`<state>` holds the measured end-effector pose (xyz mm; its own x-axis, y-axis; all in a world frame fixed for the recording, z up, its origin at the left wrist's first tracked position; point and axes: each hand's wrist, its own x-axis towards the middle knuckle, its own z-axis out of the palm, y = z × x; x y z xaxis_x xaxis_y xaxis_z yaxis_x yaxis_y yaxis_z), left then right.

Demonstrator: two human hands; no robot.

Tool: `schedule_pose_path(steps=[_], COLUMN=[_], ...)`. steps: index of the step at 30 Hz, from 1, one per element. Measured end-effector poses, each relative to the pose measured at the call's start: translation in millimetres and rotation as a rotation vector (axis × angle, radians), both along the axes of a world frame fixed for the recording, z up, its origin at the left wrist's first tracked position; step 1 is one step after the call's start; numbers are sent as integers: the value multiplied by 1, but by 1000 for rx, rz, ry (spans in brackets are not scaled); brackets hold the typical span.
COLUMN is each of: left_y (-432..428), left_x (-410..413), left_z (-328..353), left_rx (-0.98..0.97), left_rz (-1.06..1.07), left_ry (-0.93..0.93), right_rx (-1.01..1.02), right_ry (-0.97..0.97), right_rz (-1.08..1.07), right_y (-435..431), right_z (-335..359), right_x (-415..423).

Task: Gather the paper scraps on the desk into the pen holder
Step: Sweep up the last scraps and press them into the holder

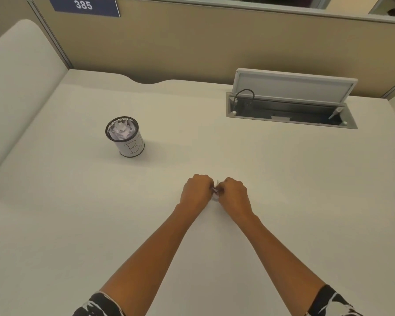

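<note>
A black mesh pen holder point(132, 148) wrapped in white paper stands upright at the left of the desk. Crumpled white paper scraps point(121, 131) fill it to the rim. My left hand point(195, 192) and my right hand point(234, 195) meet at the middle of the desk, both fists closed. Between their fingertips they pinch a small white paper scrap point(216, 190), mostly hidden by the fingers. The hands are well to the right of and nearer than the pen holder.
An open cable box point(290, 110) with a raised grey lid and a black cable is set into the desk at the back right. Beige partition walls point(169, 49) close off the back and left. A sign point(83, 5) reads 385.
</note>
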<state>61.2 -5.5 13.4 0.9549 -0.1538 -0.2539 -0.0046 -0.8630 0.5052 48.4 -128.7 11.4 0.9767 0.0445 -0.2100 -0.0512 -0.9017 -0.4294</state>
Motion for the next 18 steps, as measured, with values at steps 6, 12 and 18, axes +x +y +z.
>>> schedule_pose_path(steps=[6,12,18], left_y=[21,65,109], left_x=[-9,-6,-1], left_z=[-3,-5,5], left_rx=[-98,-177,-260], left_rz=[89,219,318], left_ry=[14,16,-49], right_rx=[229,350,524], right_ry=[57,76,101], right_rz=[-141,-165,-166], right_y=[17,57,92], right_z=[3,7,19], right_x=[5,14,29])
